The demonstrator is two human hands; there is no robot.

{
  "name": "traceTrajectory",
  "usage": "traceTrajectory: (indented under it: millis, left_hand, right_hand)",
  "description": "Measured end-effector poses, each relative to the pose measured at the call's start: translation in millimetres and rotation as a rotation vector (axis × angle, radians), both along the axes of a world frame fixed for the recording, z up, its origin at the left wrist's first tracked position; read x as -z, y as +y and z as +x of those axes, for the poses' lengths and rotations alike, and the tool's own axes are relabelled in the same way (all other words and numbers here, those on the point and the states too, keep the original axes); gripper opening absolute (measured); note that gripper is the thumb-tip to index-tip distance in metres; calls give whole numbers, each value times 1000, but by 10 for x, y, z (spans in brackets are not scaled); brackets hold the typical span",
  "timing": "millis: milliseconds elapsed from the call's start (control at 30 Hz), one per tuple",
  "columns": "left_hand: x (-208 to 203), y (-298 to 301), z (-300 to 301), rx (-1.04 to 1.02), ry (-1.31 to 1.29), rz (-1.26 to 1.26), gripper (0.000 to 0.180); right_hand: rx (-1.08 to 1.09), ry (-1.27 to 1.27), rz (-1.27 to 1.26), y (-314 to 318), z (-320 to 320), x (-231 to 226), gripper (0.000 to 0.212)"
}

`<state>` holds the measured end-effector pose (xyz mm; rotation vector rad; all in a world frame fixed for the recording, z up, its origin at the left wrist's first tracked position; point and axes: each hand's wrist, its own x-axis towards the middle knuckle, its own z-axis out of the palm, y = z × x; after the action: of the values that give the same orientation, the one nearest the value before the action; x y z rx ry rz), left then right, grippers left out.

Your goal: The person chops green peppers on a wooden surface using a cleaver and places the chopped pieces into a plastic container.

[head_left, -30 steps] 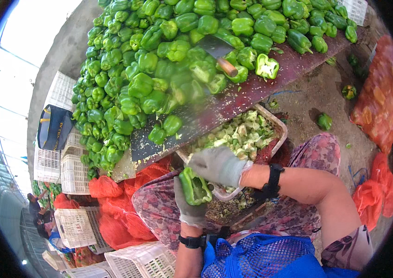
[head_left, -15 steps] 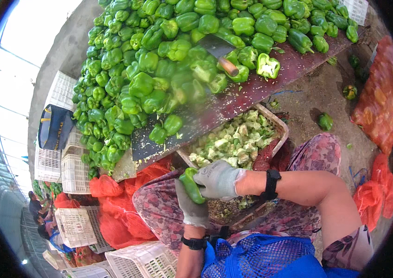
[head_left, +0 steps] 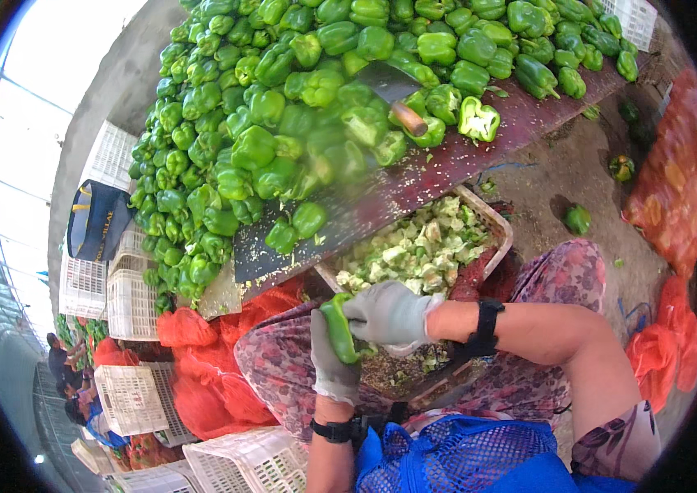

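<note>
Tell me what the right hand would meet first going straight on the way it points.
The green pepper held in the left hand; the right hand appears to be right against it, though exact depth is unclear here.

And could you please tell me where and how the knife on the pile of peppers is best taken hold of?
Probably by its wooden handle, with the right hand coming from the near right side: the handle's free end points that way, while the broad blade lies farther back among the peppers.
</note>
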<state>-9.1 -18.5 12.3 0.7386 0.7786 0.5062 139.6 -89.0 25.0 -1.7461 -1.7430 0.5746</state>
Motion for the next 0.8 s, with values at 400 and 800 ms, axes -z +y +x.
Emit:
traceTrajectory:
  millis: [400,800]
  left_hand:
    - [-393,217,-703,-185,88,187,59]
    - [-605,504,-4386,-838,1472,976,59]
  right_hand:
    - [321,-462,2,-35,713,481,32]
    - [185,-335,-331,617,567,170,45]
